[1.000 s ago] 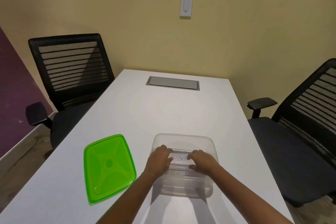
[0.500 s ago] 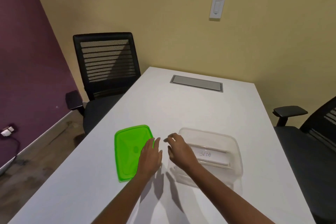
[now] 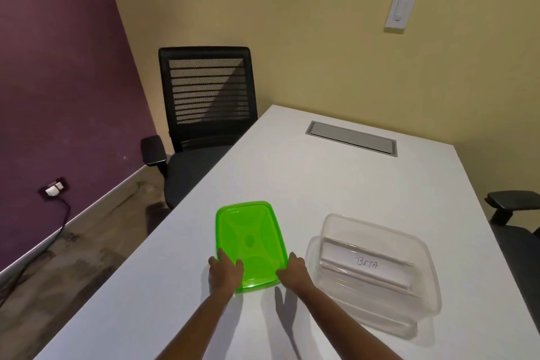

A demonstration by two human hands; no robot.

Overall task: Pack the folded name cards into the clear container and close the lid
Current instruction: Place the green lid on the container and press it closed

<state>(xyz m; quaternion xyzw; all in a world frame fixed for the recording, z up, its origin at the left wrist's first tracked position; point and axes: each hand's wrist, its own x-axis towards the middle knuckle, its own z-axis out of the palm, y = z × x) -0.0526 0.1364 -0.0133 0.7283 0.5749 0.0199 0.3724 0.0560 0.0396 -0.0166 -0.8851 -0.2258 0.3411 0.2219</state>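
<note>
A translucent green lid (image 3: 250,242) lies flat on the white table (image 3: 321,178). My left hand (image 3: 224,272) grips its near left corner, fingers over the edge. My right hand (image 3: 293,270) holds its near right corner. To the right stands the clear container (image 3: 420,245), uncovered. Inside it lie folded white name cards (image 3: 365,264); the top one reads "BETA".
A black mesh chair (image 3: 204,102) stands at the table's left side, and another chair's armrest (image 3: 514,204) shows at the right edge. A grey cable hatch (image 3: 350,139) is set into the far tabletop. The table's left edge runs close to the lid.
Both hands left the container and the cards, moved left, and took hold of the green lid's near corners. My head turned left, so the container now sits at the right.
</note>
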